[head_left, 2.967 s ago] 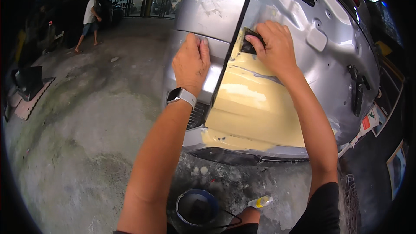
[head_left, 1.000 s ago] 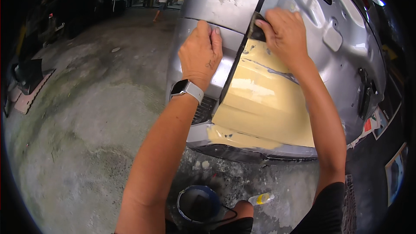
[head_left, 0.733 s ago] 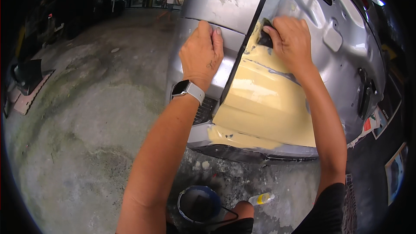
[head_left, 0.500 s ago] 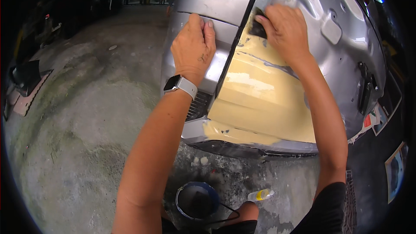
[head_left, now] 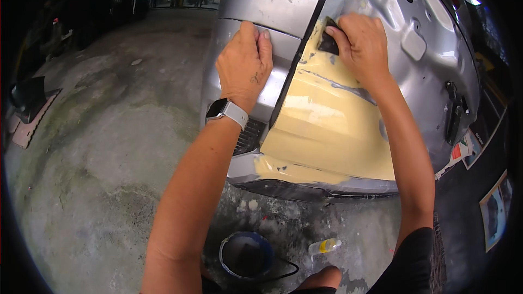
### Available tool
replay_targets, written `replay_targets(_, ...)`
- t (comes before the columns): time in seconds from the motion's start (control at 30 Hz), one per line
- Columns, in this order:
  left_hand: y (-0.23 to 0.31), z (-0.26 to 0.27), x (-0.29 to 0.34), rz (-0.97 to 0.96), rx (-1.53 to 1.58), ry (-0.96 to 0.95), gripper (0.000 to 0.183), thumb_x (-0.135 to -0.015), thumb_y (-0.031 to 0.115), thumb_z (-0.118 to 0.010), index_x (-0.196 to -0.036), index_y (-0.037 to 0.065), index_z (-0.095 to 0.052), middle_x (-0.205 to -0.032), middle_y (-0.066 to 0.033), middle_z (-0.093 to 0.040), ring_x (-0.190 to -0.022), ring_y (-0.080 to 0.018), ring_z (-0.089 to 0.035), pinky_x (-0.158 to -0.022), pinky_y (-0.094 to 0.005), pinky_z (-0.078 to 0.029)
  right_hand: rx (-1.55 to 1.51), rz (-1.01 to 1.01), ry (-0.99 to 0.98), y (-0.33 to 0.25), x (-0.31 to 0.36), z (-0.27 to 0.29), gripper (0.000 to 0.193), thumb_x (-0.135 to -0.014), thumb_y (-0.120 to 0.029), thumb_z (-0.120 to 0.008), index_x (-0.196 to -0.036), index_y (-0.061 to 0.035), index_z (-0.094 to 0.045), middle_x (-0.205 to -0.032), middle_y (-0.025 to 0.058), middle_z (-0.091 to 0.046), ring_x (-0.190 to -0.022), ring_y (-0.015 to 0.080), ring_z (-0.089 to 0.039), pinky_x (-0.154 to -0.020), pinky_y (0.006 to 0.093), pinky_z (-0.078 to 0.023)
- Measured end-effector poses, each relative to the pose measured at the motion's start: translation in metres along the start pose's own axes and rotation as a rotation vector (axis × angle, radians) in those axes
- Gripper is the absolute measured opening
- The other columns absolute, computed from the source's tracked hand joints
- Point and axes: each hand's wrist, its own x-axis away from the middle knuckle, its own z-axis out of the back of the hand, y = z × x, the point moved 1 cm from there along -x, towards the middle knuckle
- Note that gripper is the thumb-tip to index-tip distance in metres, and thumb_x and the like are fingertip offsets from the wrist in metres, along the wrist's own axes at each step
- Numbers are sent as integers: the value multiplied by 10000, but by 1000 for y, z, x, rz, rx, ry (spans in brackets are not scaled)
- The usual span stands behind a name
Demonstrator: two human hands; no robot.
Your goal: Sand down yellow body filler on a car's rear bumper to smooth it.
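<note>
Car panel (head_left: 321, 136) apparently being sanded, right hand (head_left: 364, 46) pinching a black pad (head_left: 328, 44), left hand (head_left: 243, 65) curled, grip hidden from here; next stroke likely wants even pressure

A dark pad (head_left: 329, 44) lies high on the glossy, yellow-coated car panel (head_left: 327, 136).
</note>
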Motion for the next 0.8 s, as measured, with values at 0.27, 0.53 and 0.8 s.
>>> replay_targets(0.27,-1,2,-1,-5,32,-1,219,-1029,266,-643,-973,75,-551,-825,-156,-690,-743,-436,-667,-670,-519,-521,14,-18,-49,-8,1,-4,243,-914,-211,-777,-842,-107,-569,-765,51,-571,-766,286,-576,-713,412,-369)
replay_targets(0.53,-1,4,-4,-17,34,-15,200,-1030,244,-630,-979,74,-540,-845,-148,-685,-752,-426,-667,-660,-523,-516,-8,-124,-21,-12,-11,-5,246,-889,-215,-797,-809,-119,-585,-752,38,-569,-735,283,-572,-704,409,-380)
replay_targets(0.8,-3,3,0,-35,8,-26,193,-1031,229,-623,-983,69,-527,-849,-140,-674,-750,-416,-662,-651,-525,-513,24,-1,29,-6,-17,-5,210,-847,-195,-819,-835,-129,-620,-750,30,-582,-751,253,-599,-716,410,-403)
